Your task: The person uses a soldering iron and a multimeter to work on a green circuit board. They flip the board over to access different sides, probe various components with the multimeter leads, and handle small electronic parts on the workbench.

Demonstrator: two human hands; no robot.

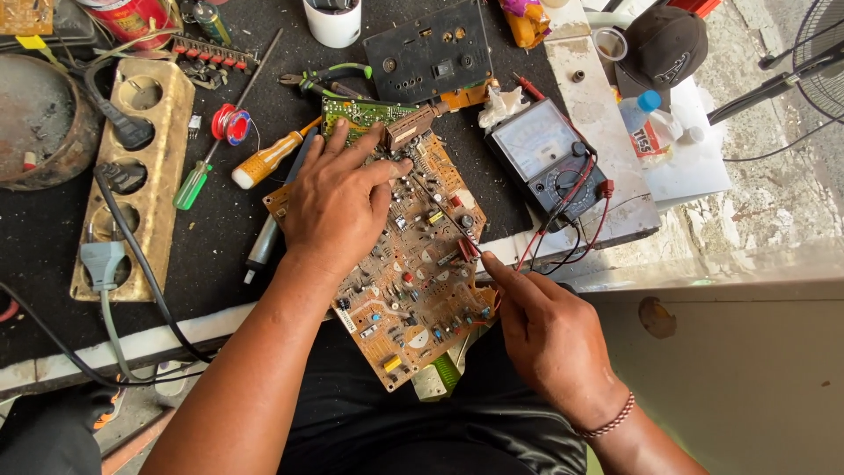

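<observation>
Fingers of left hand [338, 207] spread flat on circuit board [404, 281], right hand [549, 339] fingers pinching red probe [468, 249]

Bare black counter [220, 255] lies open left of the circuit board [400, 264], between it and the wooden socket strip [132, 176]. Screwdrivers [264, 163] crowd the board's upper left; the analog multimeter [549, 158] and its red and black leads [571, 229] block the right.
</observation>
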